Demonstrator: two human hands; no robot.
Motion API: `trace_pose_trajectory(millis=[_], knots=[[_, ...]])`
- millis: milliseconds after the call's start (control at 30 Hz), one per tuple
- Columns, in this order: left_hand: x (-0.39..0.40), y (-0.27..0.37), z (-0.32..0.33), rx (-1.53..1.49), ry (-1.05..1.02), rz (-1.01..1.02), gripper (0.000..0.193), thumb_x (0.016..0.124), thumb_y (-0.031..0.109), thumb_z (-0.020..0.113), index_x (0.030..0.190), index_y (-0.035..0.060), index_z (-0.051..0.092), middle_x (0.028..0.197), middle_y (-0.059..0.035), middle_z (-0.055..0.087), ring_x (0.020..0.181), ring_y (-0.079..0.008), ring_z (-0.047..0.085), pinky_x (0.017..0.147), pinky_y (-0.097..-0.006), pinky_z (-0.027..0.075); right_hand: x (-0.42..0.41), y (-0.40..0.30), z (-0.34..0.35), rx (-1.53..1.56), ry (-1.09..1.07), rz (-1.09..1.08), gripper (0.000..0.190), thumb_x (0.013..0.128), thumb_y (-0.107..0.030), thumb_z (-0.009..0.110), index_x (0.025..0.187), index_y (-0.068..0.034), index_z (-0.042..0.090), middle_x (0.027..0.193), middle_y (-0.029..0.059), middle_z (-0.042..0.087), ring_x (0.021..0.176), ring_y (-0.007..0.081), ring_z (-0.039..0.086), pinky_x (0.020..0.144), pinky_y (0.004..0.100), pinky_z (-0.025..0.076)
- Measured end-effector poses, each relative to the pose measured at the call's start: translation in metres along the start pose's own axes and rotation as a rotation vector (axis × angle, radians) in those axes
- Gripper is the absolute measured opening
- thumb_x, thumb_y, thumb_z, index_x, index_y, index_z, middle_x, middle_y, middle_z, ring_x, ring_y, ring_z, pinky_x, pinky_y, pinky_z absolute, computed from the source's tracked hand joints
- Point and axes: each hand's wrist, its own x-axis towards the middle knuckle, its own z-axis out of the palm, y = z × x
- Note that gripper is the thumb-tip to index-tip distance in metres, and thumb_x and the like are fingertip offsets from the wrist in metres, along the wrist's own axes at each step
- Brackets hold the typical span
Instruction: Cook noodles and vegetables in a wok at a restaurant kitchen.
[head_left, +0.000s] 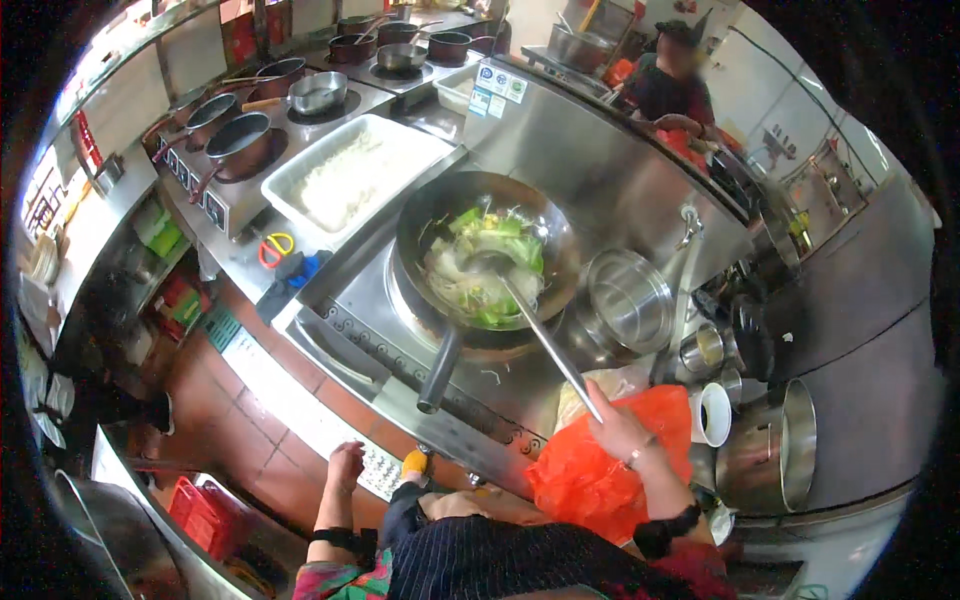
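Note:
My right hand (619, 429) grips the long metal handle of a ladle (541, 330). The ladle's bowl lies in the food inside a dark wok (556, 289). Pale thin noodles and green leafy vegetables (480, 240) fill the wok's middle, with small yellow bits near the top. The wok sits on a stove ring, and its stub handle (441, 375) points towards me with no hand on it. My left hand (347, 465) hangs low over the floor beside the stove front, fingers curled, nothing visible in it.
An orange-red plastic bag (600, 480) lies by my right forearm. Metal basins (630, 300) and a pot (765, 442) stand right. A white tray (427, 142) of noodles, scissors (276, 250) and saucepans (238, 146) are left. Another person (667, 90) stands beyond the steel splashback (585, 150).

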Motion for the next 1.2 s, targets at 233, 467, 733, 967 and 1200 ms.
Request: trace_pose_trajectory(millis=[233, 467, 733, 967, 1200], knots=[[-0.049, 0.107, 0.097, 0.131, -0.200, 0.407, 0.015, 0.081, 0.022, 0.052, 0.075, 0.0073, 0.051, 0.057, 0.0043, 0.042, 0.046, -0.0046, 0.036, 0.042, -0.0185, 0.028, 0.060, -0.027, 0.016, 0.218, 0.070, -0.022, 0.061, 0.077, -0.016, 0.047, 0.130, -0.013, 0.018, 0.065, 0.0240, 0.054, 0.061, 0.0380, 0.055, 0.055, 0.0449, 0.042], [-0.061, 0.186, 0.216, 0.205, -0.404, 0.821, 0.021, 0.082, 0.022, 0.052, 0.095, 0.0057, 0.055, 0.081, -0.0008, 0.054, 0.074, -0.0093, 0.049, 0.064, -0.0213, 0.039, -0.049, -0.030, 0.004, -0.047, -0.008, 0.008, 0.061, 0.077, -0.013, 0.044, 0.131, -0.012, 0.017, 0.062, 0.0242, 0.053, 0.058, 0.0402, 0.053, 0.055, 0.0470, 0.042], [-0.041, 0.189, 0.300, 0.634, -0.878, 0.849, 0.052, 0.084, 0.022, 0.051, 0.129, 0.0068, 0.029, 0.131, -0.0094, 0.033, 0.121, -0.0185, 0.029, 0.098, -0.0290, 0.025, 0.047, -0.038, 0.033, 0.028, 0.073, 0.078, 0.061, 0.077, -0.013, 0.040, 0.132, -0.014, 0.015, 0.075, 0.0276, 0.055, 0.067, 0.0405, 0.055, 0.061, 0.0473, 0.043], [-0.067, 0.199, 0.176, 0.744, -0.778, 0.563, 0.053, 0.084, 0.029, 0.050, 0.129, 0.0085, 0.029, 0.128, -0.0069, 0.035, 0.113, -0.0200, 0.038, 0.092, -0.0323, 0.032, -0.033, -0.007, 0.007, 0.041, -0.065, 0.039, 0.058, 0.078, -0.014, 0.042, 0.131, -0.017, 0.021, 0.079, 0.0280, 0.053, 0.065, 0.0393, 0.055, 0.059, 0.0448, 0.043], [-0.092, 0.125, 0.188, 0.056, -0.870, -0.201, 0.048, 0.083, 0.025, 0.052, 0.121, 0.0038, 0.031, 0.115, -0.0172, 0.044, 0.083, -0.0297, 0.056, 0.064, -0.0339, 0.049, 0.049, -0.036, 0.048, 0.013, 0.120, 0.064, 0.062, 0.076, -0.016, 0.044, 0.132, -0.019, 0.017, 0.074, 0.0263, 0.055, 0.069, 0.0394, 0.056, 0.062, 0.0452, 0.044]])
